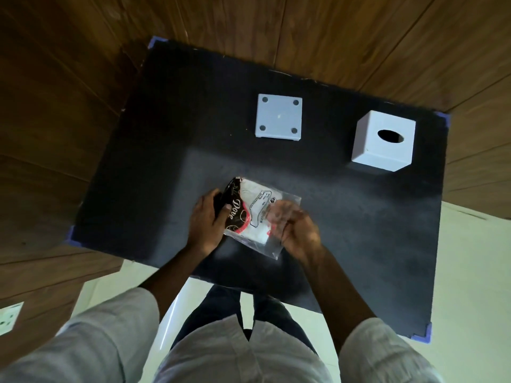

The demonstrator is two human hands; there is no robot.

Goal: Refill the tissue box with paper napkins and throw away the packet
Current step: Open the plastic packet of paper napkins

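— Fingers of the left hand [206, 222] clamped the packet's [258, 215] dark printed end; the right hand [294, 229] pinched its clear flap.

— And the tissue box [384, 140]?

— Well beyond the packet, rightward. Packet probably light, slippery, soft; hold the napkin bulk.

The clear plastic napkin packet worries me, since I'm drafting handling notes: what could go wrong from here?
1. The clear plastic napkin packet is gripped by the left hand and right hand; a sharp pull could spill napkins onto the black table.
2. The white cube tissue box and its white square base plate lie apart, so refilling needs reassembly.
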